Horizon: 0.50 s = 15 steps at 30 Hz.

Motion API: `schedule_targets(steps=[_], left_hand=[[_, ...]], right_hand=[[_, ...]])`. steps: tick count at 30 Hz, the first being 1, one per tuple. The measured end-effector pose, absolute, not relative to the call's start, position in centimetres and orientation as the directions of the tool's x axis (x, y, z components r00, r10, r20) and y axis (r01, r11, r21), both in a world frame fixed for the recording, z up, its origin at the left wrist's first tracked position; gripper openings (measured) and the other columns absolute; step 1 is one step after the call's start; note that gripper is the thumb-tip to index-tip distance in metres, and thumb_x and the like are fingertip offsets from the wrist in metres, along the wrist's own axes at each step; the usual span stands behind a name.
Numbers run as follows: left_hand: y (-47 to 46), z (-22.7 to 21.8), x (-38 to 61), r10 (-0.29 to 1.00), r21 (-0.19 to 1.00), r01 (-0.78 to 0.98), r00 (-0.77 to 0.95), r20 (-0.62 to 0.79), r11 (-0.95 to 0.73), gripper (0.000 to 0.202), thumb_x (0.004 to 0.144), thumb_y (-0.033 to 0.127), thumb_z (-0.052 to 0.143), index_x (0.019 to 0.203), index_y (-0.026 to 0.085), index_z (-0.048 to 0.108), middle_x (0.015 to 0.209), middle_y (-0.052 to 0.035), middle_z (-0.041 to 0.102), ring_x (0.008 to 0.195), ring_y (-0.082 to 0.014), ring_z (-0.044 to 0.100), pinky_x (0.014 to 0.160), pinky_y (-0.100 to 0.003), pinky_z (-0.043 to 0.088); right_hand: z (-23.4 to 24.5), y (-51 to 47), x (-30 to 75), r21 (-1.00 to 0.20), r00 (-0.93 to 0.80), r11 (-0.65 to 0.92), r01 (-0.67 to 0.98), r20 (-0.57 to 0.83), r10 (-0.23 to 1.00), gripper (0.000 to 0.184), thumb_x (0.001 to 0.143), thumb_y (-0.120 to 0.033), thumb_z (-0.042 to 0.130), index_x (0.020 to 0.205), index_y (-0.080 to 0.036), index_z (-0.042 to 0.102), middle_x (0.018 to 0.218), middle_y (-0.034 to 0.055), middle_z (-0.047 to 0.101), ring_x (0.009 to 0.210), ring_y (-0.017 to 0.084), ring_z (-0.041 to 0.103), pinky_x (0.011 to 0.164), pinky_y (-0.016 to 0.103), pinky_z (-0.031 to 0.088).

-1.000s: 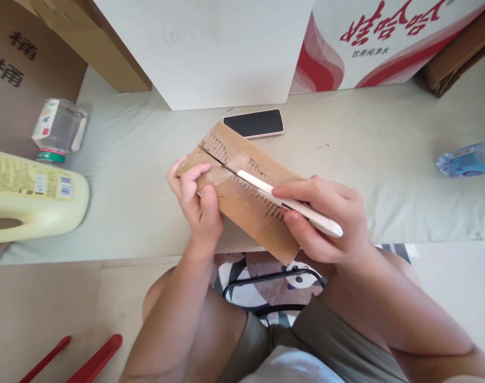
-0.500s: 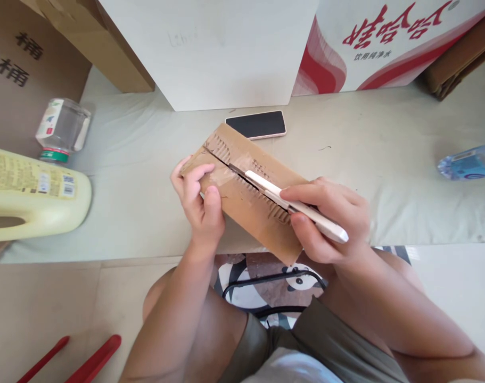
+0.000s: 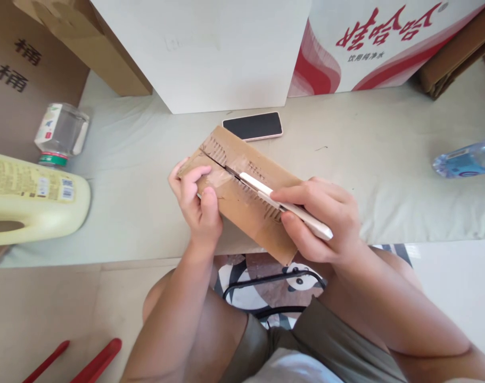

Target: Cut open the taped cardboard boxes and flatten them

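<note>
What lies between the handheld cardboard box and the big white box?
In the head view, a phone lies on the pale cloth, between the cardboard box and the white box.

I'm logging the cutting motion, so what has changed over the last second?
Very little: the utility knife in the right hand has swung slightly, its rear end shifting left toward the cardboard box. Nothing was taken hold of or let go. The left hand still grips the box; the smartphone stayed put.
</note>
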<state>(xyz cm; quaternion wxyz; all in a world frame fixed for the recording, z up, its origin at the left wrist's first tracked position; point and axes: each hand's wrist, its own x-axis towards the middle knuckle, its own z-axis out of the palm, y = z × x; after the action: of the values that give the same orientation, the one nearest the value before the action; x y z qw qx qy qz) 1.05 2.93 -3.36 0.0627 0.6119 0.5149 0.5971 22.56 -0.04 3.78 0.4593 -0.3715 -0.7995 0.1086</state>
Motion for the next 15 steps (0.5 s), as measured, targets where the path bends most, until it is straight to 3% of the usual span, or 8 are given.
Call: schedule_targets(steps=[7, 15], left_hand=[[2.94, -3.6, 0.9, 0.711, 0.69, 0.574, -0.244, 0.659, -0.442, 0.039, 0.099, 0.054, 0.049, 0.11, 0.023, 0.069, 0.124, -0.0107, 0.058, 0.133, -0.0288, 0.055, 0.119, -0.05, 0.044], [2.86, -3.28, 0.99, 0.707, 0.696, 0.54, -0.238, 0.666, -0.474, 0.035, 0.1, 0.05, 0.053, 0.108, 0.022, 0.071, 0.12, -0.0129, 0.061, 0.133, -0.0284, 0.055, 0.117, -0.048, 0.046]], right_hand=[[3.68, 0.09, 22.61, -0.528, -0.296, 0.712, 0.464, 0.665, 0.686, 0.013, 0.093, -0.018, 0.055, 0.099, -0.022, 0.066, 0.073, 0.0012, 0.071, 0.058, 0.014, 0.059, 0.056, 0.03, 0.041], [4.36, 0.13, 22.63, -0.538, -0.357, 0.672, 0.509, 0.578, 0.734, 0.015, 0.096, -0.02, 0.056, 0.105, -0.021, 0.068, 0.082, 0.0023, 0.075, 0.064, 0.014, 0.062, 0.061, 0.03, 0.044]])
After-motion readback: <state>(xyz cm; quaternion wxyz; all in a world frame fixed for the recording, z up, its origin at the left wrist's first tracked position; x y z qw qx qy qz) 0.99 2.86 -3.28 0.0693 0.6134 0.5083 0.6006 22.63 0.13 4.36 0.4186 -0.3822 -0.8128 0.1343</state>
